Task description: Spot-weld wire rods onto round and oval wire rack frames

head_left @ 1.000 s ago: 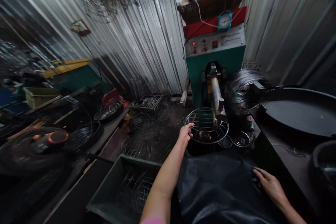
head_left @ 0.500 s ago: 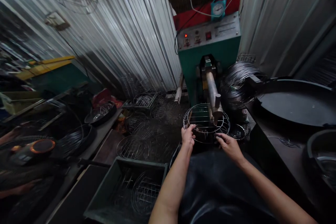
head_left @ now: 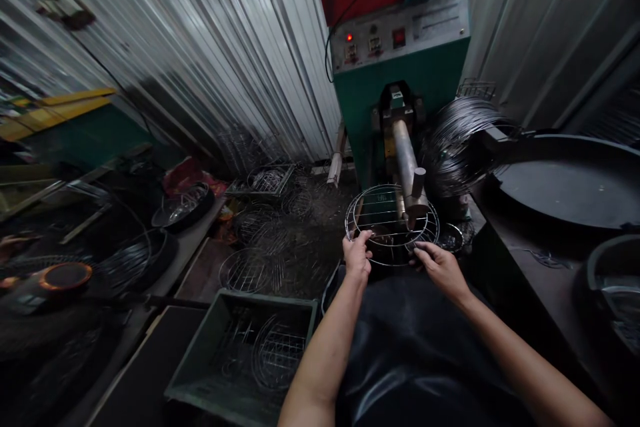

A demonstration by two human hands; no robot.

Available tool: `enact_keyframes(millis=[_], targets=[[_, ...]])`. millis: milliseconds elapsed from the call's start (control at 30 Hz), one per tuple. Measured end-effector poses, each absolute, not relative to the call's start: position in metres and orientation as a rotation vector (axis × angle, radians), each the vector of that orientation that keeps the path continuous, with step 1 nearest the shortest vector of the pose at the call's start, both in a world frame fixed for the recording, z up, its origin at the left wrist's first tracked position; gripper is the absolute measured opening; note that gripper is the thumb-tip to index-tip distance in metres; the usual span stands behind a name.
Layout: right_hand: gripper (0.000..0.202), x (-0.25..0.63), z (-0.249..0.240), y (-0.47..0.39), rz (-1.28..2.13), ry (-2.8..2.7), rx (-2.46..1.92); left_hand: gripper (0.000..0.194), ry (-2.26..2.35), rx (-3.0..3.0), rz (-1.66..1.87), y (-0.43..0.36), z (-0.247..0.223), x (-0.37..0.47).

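A round wire rack [head_left: 385, 244] with parallel cross wires is held level in front of me, at the metal arm [head_left: 407, 153] of a green machine [head_left: 350, 97]. My left hand [head_left: 357, 255] grips the rack's near left rim, its fingers closed. At the near right rim my right hand [head_left: 436, 263] is pinched; whether it holds the rim or a small piece against it is too small to make out. The arm's pointed tip [head_left: 411, 220] comes down over the rack's right part; contact there cannot be told.
A green crate [head_left: 240, 407] with wire racks stands at lower left. On the right are a wire coil [head_left: 460, 140], a wide dark pan [head_left: 565, 187] and a black tub [head_left: 600, 267]. Loose wire racks [head_left: 250, 270] lie on the floor. A blurred hand shows far left.
My view has tilted down and shifted slightly. Both hands stay at the rack's near rim, and the rack remains under the machine's arm with little visible movement.
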State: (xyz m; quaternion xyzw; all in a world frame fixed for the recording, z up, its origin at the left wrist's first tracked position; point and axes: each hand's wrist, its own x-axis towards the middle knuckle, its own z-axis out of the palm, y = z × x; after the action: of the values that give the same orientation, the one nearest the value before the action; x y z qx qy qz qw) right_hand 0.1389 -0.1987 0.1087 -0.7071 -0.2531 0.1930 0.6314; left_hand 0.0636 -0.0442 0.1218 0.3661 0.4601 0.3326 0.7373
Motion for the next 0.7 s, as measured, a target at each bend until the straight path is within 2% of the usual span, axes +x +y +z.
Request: enact_keyframes(millis=[367,700], targets=[[0.033,0.149,0.116,-0.197,0.4,-0.624,-1.668,0.039,1.035,0.767,0.708,-0.041,0.125,0.079],[0.032,0.161,0.112,-0.191,0.388,-0.677,-1.703,0.04,1.108,0.821,0.668,-0.031,0.118,0.086]])
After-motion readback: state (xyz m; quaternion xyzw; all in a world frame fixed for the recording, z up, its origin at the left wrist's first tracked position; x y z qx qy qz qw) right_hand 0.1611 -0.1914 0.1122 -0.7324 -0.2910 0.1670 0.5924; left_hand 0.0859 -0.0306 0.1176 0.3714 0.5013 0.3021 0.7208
